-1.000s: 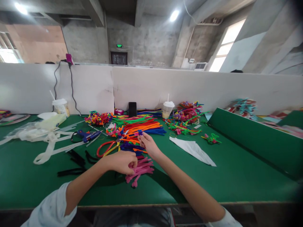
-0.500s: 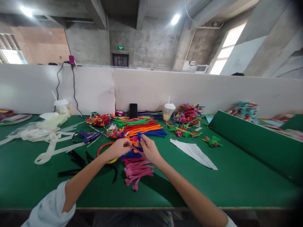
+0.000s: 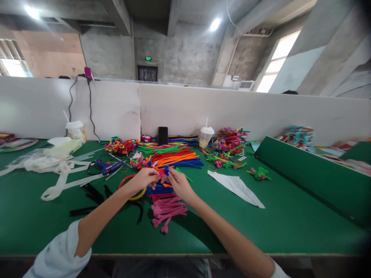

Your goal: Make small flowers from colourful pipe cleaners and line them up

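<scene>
Left hand up from pink pipe-cleaner pile to just beyond it, pinching a pink piece beside the blue pipe-cleaner twist pinched in right hand; slack fingertips might let either slip.

On the surface, left of the left hand: glue gun. Right of the right hand: sheet. Between the 2: pipe-cleaner piece. Behind both: phone; farther right, cup. Before both: pipe-cleaner bundle.
</scene>
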A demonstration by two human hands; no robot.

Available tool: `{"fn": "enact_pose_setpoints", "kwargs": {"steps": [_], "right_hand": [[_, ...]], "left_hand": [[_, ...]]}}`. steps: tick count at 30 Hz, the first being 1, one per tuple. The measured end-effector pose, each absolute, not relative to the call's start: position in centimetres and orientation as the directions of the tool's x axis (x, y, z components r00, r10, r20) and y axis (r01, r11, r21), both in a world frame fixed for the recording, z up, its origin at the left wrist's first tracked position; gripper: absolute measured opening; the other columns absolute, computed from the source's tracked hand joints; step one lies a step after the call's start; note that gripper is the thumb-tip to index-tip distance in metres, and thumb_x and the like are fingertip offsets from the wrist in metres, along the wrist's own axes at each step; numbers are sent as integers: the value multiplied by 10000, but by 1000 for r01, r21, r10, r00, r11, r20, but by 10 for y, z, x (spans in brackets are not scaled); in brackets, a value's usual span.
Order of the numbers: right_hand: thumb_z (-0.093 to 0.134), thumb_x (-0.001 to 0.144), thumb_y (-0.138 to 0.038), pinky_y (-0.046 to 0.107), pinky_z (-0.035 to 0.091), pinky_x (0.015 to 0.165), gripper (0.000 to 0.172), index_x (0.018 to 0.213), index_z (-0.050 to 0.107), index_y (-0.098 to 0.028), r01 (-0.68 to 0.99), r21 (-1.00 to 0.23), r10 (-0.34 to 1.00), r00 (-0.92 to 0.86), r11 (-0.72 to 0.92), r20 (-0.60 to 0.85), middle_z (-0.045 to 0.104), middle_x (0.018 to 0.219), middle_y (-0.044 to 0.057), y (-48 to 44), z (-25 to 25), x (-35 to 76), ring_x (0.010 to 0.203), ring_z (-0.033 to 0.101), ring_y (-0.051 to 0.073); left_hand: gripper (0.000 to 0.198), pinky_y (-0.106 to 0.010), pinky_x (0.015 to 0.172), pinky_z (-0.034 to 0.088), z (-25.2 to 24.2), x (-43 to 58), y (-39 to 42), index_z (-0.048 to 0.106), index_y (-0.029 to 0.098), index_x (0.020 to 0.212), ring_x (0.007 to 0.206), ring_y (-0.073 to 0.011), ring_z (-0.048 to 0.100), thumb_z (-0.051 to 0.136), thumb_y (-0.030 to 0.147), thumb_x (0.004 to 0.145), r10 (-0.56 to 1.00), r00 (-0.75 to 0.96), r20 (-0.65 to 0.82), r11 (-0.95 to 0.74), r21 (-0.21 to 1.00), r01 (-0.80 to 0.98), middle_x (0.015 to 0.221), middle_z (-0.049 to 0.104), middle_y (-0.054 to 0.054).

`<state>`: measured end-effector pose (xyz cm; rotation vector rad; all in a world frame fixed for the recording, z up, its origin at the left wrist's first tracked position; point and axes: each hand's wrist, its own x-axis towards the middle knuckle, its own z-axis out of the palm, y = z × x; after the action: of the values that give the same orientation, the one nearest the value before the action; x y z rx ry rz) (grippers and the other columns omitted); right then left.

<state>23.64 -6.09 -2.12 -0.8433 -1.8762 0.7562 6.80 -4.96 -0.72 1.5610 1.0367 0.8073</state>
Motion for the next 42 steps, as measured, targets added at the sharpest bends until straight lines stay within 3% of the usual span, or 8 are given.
{"fn": "enact_pose_setpoints", "kwargs": {"steps": [8, 16, 26, 31, 34, 37, 39, 42], "right_hand": [[384, 851, -340, 240, 309, 533, 272, 636, 482, -206, 290, -735, 785, -324, 613, 528, 455, 559, -13, -61, -24, 238, 533, 395, 125], [328, 880, -386, 238, 300, 513, 368, 676, 565, -191, 258, -764, 801, -295, 592, 521, 538, 594, 5, -64, -20, 238, 505, 405, 118], [394, 832, -443, 261, 389, 640, 300, 698, 496, -195, 98, -870, 875, -47, 484, 481, 547, 682, 19, -53, -29, 234, 659, 495, 152], [455, 777, -487, 239, 370, 542, 331, 619, 454, -196, -7, -906, 902, -91, 423, 422, 483, 578, -17, -54, -32, 227, 549, 430, 120], [457, 774, -486, 222, 338, 469, 327, 629, 456, -192, -119, -939, 936, -106, 324, 336, 467, 533, -34, -55, -34, 225, 472, 394, 98], [476, 767, -471, 212, 325, 443, 313, 633, 459, -189, -191, -946, 949, -127, 261, 288, 466, 507, -42, -57, -35, 222, 440, 388, 89], [491, 762, -453, 216, 356, 477, 300, 625, 459, -188, -223, -940, 945, -145, 258, 293, 467, 505, -44, -59, -34, 220, 457, 408, 92], [501, 761, -425, 228, 391, 535, 273, 629, 465, -188, -249, -935, 935, -183, 253, 302, 463, 522, -44, -62, -35, 217, 502, 426, 99]], "left_hand": [[176, -191, 420, 385, -6, 68, -52, 529, 126, 604, 437, -66, 453, 624, 272, 625, 890, 441, -116, 100, 993, 60, 516, 496, 28], [187, -195, 409, 388, -3, 74, -56, 534, 118, 584, 414, -60, 445, 635, 269, 623, 911, 395, -116, 127, 992, -1, 500, 486, 30], [257, -225, 515, 479, 1, 74, -61, 535, 143, 831, 519, -77, 530, 649, 293, 657, 901, 433, 16, 22, 996, -83, 645, 545, 20], [301, -202, 551, 477, -1, 75, -62, 576, 109, 892, 677, -115, 574, 651, 267, 648, 894, 443, 75, -36, 995, -95, 774, 585, -38], [292, -214, 521, 473, -1, 76, -63, 551, 121, 939, 700, -144, 583, 605, 277, 698, 885, 434, 171, -188, 982, -4, 781, 600, -44], [163, -235, 537, 467, -2, 77, -65, 564, 144, 840, 665, -136, 559, 498, 286, 795, 844, 366, 391, -501, 818, 283, 743, 590, -31], [169, -253, 628, 465, -4, 77, -66, 571, 157, 766, 696, -130, 543, 448, 252, 832, 736, 358, 574, -673, 570, 471, 742, 577, -25], [180, -249, 696, 447, -7, 75, -67, 568, 162, 786, 764, -132, 539, 411, 212, 859, 536, 403, 742, -763, 220, 608, 783, 572, -34]]}}
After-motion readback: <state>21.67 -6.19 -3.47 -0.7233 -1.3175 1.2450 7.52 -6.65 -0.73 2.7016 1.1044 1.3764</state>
